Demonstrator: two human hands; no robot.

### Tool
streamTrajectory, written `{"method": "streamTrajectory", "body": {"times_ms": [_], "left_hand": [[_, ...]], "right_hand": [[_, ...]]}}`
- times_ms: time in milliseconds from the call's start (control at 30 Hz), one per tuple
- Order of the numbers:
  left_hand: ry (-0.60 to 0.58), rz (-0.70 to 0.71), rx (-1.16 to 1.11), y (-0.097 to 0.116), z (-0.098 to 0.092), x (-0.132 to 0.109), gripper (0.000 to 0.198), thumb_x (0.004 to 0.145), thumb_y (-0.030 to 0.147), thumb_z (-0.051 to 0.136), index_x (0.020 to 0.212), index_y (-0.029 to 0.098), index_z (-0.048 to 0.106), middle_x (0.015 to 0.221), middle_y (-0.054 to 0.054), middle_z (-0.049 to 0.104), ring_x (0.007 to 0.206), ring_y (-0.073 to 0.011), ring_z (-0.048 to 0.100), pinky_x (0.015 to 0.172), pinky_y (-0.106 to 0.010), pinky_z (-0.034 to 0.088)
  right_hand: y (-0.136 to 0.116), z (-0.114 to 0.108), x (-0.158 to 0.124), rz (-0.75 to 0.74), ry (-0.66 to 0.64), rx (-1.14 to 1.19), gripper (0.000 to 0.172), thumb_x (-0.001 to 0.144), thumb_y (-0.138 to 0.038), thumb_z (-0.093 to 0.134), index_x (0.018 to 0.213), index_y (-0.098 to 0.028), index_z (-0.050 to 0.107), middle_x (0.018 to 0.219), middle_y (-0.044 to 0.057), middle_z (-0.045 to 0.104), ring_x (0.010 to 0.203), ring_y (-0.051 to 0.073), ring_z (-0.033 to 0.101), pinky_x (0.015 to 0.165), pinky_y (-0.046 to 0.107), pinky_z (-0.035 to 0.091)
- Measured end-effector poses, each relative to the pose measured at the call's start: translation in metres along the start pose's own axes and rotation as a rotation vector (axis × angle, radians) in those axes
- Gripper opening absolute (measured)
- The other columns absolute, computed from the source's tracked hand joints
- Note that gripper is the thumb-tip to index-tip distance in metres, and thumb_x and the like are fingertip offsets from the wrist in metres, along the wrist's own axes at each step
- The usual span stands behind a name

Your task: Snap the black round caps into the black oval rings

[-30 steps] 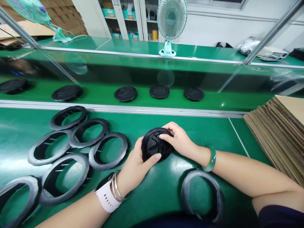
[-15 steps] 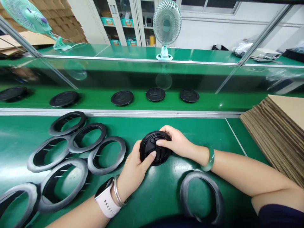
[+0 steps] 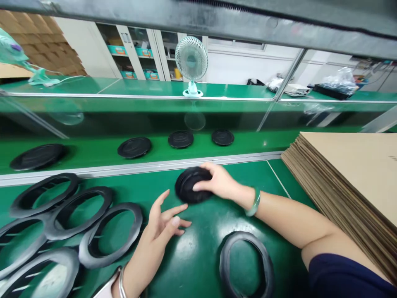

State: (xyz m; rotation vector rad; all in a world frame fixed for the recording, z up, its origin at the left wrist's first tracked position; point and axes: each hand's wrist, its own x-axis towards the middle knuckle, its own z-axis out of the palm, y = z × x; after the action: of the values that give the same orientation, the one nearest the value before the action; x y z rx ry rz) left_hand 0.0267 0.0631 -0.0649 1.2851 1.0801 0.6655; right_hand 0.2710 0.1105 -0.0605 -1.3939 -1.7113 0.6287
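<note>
My right hand [image 3: 218, 182] grips a round black plastic part [image 3: 190, 186] by its right side, thumb across its face; motion blurs its details. Just below and left of it, my left hand [image 3: 166, 225] is empty with its fingers spread apart, not holding the part. A single dark ring [image 3: 227, 265] lies on the green table in front of my right forearm. Several more black and grey rings [image 3: 135, 227] lie close together to the left of my left hand, some overlapping.
Round black discs [image 3: 181, 139] rest in a row on the green strip [image 3: 198, 151] behind a metal rail [image 3: 155, 167]. A tall stack of cardboard sheets [image 3: 347, 165] stands at the right. On the shelf behind is a mint-green fan [image 3: 191, 60].
My left hand has let go of the black part and drawn back, fingers opening. The right hand keeps hold of it alone. The view has turned to the right.
</note>
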Motion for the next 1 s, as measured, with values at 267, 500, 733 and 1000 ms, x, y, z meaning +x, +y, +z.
{"method": "streamTrajectory", "body": {"times_ms": [267, 500, 733, 1000], "left_hand": [[-0.037, -0.015, -0.004, -0.006, -0.002, 0.0, 0.066, 0.093, 0.058, 0.052, 0.146, 0.028, 0.026, 0.125, -0.011, 0.065, 0.1, -0.0262, 0.07, 0.082, -0.041, 0.058], [-0.058, -0.01, 0.024, -0.004, -0.001, 0.002, 0.061, 0.095, 0.058, 0.048, 0.142, 0.024, 0.031, 0.119, -0.011, 0.066, 0.1, -0.0253, 0.069, 0.082, -0.039, 0.057], [-0.081, -0.009, 0.021, -0.006, -0.001, 0.002, 0.056, 0.095, 0.056, 0.049, 0.138, 0.023, 0.035, 0.112, -0.01, 0.067, 0.098, -0.0243, 0.07, 0.081, -0.037, 0.055], [-0.08, 0.017, 0.034, -0.002, 0.002, 0.002, 0.048, 0.095, 0.05, 0.05, 0.132, 0.021, 0.042, 0.105, -0.008, 0.068, 0.094, -0.0238, 0.07, 0.078, -0.037, 0.055]], "right_hand": [[0.103, -0.131, 0.037, 0.264, 0.349, -0.811, 0.031, 0.094, -0.014, 0.058, 0.122, -0.003, 0.066, 0.124, 0.025, 0.06, 0.123, 0.04, 0.051, 0.108, 0.056, 0.037], [0.1, -0.085, 0.039, -0.092, 0.07, -0.926, 0.039, 0.095, -0.014, 0.06, 0.134, -0.013, 0.063, 0.151, 0.01, 0.041, 0.145, 0.028, 0.025, 0.121, 0.046, 0.021], [0.1, -0.079, 0.037, -0.17, -0.022, -0.948, 0.039, 0.1, -0.015, 0.053, 0.138, -0.016, 0.06, 0.15, 0.009, 0.042, 0.146, 0.028, 0.021, 0.121, 0.05, 0.022], [0.08, -0.07, 0.031, -0.22, -0.028, -0.951, 0.03, 0.097, -0.017, 0.056, 0.123, -0.009, 0.069, 0.139, 0.013, 0.053, 0.144, 0.028, 0.027, 0.124, 0.05, 0.017]]}}
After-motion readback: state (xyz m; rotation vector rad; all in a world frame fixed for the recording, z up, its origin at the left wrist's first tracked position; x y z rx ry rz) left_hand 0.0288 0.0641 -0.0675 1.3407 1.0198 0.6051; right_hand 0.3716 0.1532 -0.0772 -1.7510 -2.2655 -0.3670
